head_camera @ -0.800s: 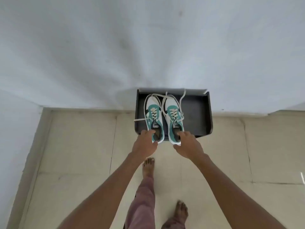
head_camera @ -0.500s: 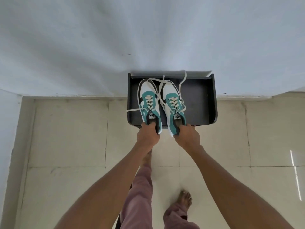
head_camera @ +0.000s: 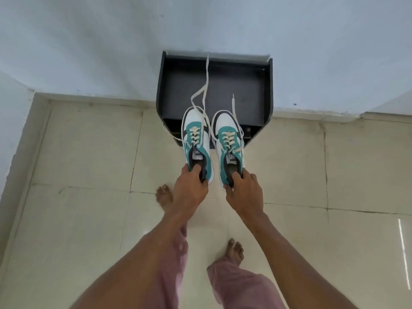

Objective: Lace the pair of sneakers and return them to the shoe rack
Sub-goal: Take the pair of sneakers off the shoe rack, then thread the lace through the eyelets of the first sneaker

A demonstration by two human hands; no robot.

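Note:
I hold a pair of teal-and-white sneakers in front of a low black shoe rack (head_camera: 268, 90) that stands against the wall. My left hand (head_camera: 189, 188) grips the heel of the left sneaker (head_camera: 196, 139). My right hand (head_camera: 244, 190) grips the heel of the right sneaker (head_camera: 229, 141). Both toes point toward the rack, over its front edge. Cream laces (head_camera: 206, 85) are threaded through the eyelets, and their loose ends trail across the rack's top.
Pale floor tiles (head_camera: 89, 152) run up to a white wall (head_camera: 111, 41) behind the rack. My bare feet (head_camera: 165, 195) and pink trouser legs (head_camera: 236, 284) are below my arms. A wall corner juts in at the left.
Both sneakers rested on the rack's top before; now both hands have drawn them back toward me, off the rack, with the laces trailing behind.

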